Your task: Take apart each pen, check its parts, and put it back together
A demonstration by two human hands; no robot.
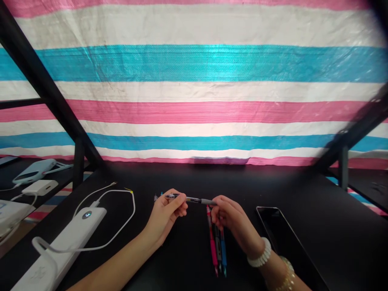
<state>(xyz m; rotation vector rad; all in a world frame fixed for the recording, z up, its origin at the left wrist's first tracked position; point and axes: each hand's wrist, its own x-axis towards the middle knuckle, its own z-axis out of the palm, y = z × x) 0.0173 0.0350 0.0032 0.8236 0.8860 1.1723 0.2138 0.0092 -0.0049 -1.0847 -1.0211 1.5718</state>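
Note:
A pen with a clear, dark barrel and a grey grip is held level above the black table. My left hand pinches its left part between thumb and fingers. At the grey right end, my right hand has its fingertips closed on the same pen. Below my right hand lie a pink pen, a dark grey pen and a blue pen, side by side, their far ends partly hidden. Behind my left hand, small tips of other items show, mostly covered.
A white power strip with a looping white cable lies at the left. A black phone is beside my right forearm. Chargers sit on the far-left surface. Black frame bars and a striped sheet stand behind the table.

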